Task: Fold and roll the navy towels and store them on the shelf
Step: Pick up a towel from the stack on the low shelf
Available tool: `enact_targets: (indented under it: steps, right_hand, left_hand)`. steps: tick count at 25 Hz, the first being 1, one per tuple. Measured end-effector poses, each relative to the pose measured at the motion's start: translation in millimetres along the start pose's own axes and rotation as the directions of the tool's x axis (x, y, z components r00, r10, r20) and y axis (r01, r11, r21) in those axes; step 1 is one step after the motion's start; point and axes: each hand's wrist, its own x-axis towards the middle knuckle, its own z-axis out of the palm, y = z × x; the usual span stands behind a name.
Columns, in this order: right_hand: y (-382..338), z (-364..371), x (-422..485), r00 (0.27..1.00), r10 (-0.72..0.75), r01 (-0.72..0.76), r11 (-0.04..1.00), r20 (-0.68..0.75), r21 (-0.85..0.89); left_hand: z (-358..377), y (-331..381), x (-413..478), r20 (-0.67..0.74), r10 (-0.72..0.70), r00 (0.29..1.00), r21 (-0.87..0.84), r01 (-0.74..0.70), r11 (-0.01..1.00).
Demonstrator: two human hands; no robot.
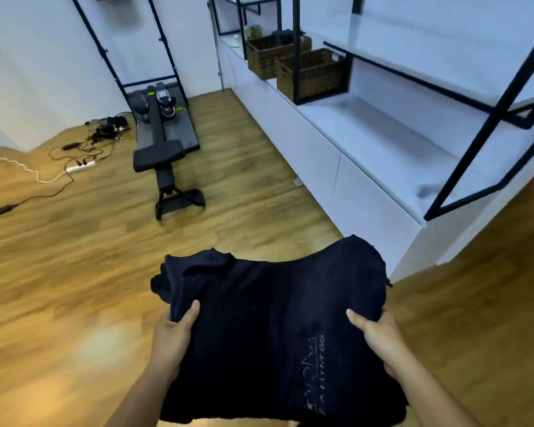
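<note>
A pile of navy towels [272,322] fills the lower middle of the head view, held up over the wooden floor. The top towel carries pale lettering near its right side. My left hand [171,337] grips the pile's left edge, thumb on top. On the pile's right edge my right hand [379,343] holds in the same way. The white shelf [383,140] with a black metal frame runs along the right wall, beyond the towels and apart from them. Its nearest bay holds nothing.
Two wicker baskets [309,72] stand on the shelf's far part. A black workout bench [164,155] sits on the floor ahead at the left. Cables and a white power strip [80,165] lie on the floor further left.
</note>
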Motion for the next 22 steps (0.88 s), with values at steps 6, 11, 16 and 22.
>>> enact_targets:
  steps: [6,11,16,22]
  right_hand:
    - [-85,51,111,0.999,-0.008,0.009,1.0,-0.049,0.023]
    - [-120,74,177,0.973,0.029,-0.015,0.998,-0.228,0.063]
    - [-150,115,208,0.859,0.152,-0.064,0.979,-0.489,0.191]
    - [-201,155,225,0.778,0.184,0.013,0.951,-0.601,0.307]
  left_hand:
    - [61,80,145,0.063,0.009,0.998,0.038,-0.012,0.999]
    - [137,123,264,0.231,-0.05,0.972,0.116,0.024,0.993]
    - [202,174,377,0.519,-0.122,0.846,0.206,0.015,0.979]
    - [271,253,463,0.679,-0.102,0.727,0.265,-0.113,0.958]
